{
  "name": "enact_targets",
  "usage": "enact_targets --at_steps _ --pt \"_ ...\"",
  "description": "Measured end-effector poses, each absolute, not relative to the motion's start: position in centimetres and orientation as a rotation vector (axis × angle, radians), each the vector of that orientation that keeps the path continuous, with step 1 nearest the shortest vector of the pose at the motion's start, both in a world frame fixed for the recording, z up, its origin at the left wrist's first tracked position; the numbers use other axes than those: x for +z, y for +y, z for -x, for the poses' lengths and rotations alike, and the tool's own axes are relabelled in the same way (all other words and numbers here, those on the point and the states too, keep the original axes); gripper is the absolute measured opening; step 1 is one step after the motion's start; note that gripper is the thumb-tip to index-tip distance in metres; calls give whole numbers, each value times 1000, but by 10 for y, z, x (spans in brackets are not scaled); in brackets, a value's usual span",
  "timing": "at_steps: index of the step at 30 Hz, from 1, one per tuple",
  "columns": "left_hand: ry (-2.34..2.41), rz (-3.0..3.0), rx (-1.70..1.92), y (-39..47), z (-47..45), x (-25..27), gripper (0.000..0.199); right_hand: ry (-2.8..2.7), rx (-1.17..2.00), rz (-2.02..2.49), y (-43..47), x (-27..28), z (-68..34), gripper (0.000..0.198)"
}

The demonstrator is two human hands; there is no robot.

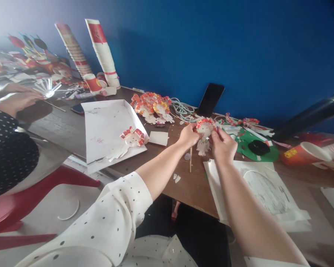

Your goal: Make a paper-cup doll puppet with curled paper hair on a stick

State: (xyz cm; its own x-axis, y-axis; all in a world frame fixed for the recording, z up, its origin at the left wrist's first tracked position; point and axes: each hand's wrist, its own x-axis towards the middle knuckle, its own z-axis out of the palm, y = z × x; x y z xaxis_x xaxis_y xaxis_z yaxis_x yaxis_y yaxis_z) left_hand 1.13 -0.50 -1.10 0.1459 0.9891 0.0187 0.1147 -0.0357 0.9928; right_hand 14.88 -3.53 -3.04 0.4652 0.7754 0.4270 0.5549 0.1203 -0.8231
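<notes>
1. Red-and-white trim rims the paper doll (204, 129), which is pinched by its edges between thumb and fingers – the left grip (189, 135) on one side of the head, the right grip (224, 145) on the other. It is held upright over the worktop (197, 189), its pale body hanging below.
2. Just below stands out a thin stick (190, 163) with a small clear disc (187, 156) beside it; white scraps (177, 178) lie nearer the worktop's edge.
3. Left of the hands are a white card (159, 138) and a shallow white tray (102, 128), with a second doll (132, 137) in it.
4. Behind these sit a doll pile (153, 105), a pale cable (182, 109) and a phone (211, 98) leaning on the blue wall (239, 52).
5. To the right are a green sheet (243, 150) bearing a dark round thing (258, 147), papers (291, 207) partly behind the right forearm, and an orange-red cup (303, 154).
6. Farther left – tall cup stacks (103, 53), and a co-worker's hand (22, 98) near a fan of white strips (48, 88).
</notes>
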Motion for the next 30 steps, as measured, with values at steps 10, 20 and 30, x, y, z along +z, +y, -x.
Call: enact_targets --at_steps 10,20,30 --pt "1142 -1398 1038 -7 -13 -12 47 -1157 213 1618 -35 -25 -144 45" --pt "1129 -1349 1044 -4 -13 -15 43 -1130 276 1570 -36 -24 -142 60" --pt "1015 -1219 1070 1 -11 -22 38 -934 703 1389 -33 -33 -135 28"
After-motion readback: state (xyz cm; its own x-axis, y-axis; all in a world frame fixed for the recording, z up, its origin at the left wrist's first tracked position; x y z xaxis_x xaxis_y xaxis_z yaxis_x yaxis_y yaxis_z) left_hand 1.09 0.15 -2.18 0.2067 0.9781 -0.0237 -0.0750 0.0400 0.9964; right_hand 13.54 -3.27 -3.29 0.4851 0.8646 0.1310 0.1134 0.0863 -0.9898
